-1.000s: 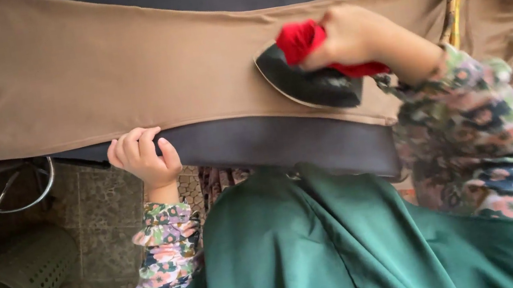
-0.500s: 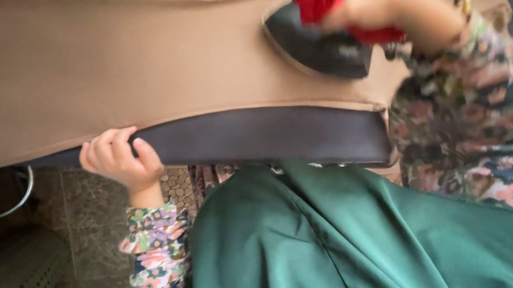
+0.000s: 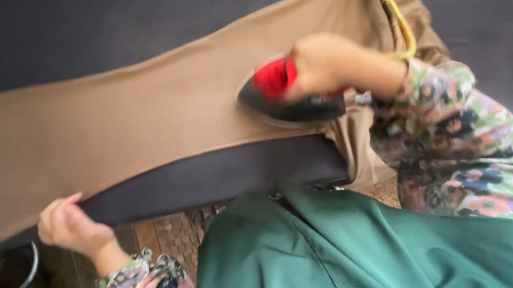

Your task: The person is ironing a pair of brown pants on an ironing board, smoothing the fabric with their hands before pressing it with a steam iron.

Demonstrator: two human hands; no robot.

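The right hand (image 3: 324,63) gripped the red handle of a dark clothes iron (image 3: 286,95), its soleplate flat on the tan garment (image 3: 118,124) spread over the dark ironing board (image 3: 207,178). The left hand (image 3: 69,226) pinched the garment's near edge, well left of the iron.

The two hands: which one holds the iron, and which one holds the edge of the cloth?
The right hand holds the iron by its red handle. The left hand grips the near edge of the tan cloth, away from the iron.
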